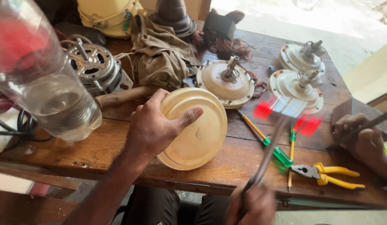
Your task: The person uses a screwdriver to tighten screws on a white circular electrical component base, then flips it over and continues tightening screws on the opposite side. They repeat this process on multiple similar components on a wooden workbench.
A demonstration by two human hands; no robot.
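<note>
One round cream cover (195, 129) is held on its edge at the front of the wooden table (118, 146) by the left hand (154, 127), whose fingers are wrapped around its rim; one long tool (270, 146), blurred, is gripped by the closed right hand (251, 206); three round motor parts (226, 79) are seen behind; two screwdrivers (264, 139) and one pair of yellow pliers (326, 173) are laid nearby; another person's hand (362, 139) is cut off at the right edge; one clear bottle (43, 79) is blurred.
</note>
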